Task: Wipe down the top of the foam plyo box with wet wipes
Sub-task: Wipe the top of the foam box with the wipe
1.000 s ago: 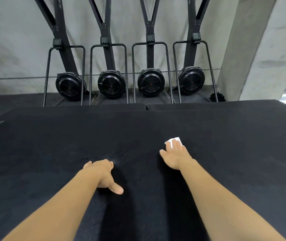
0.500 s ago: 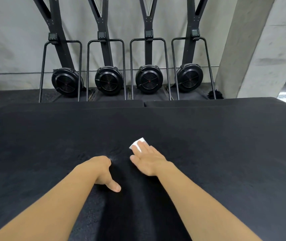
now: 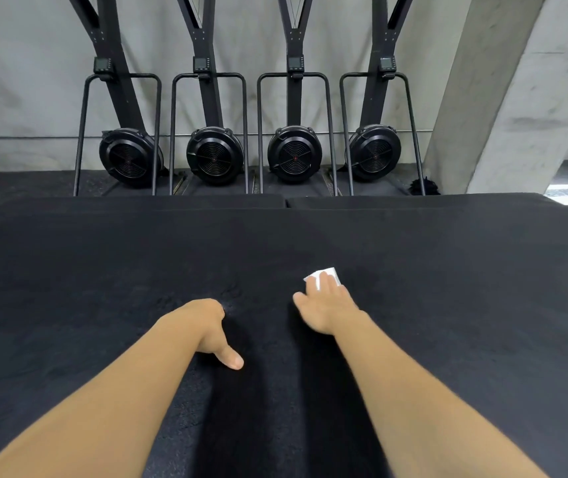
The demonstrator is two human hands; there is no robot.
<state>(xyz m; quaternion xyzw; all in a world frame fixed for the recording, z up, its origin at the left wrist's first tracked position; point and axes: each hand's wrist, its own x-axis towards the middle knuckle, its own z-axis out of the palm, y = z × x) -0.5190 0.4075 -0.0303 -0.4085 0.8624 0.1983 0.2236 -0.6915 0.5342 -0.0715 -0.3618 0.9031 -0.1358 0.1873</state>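
the right hand (image 3: pixel 331 307), fingers straight, pressed the white wet wipe (image 3: pixel 325 274) flat on the foam plyo box top (image 3: pixel 448 288), right of centre. the left hand (image 3: pixel 203 324) braced nearby, fingers curled, empty. even pressure and overlapping strokes seemed best.

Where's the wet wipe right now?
In the head view, the wet wipe lies flat on the box top, right of centre, pressed under the right hand, with the left hand resting off to its left.
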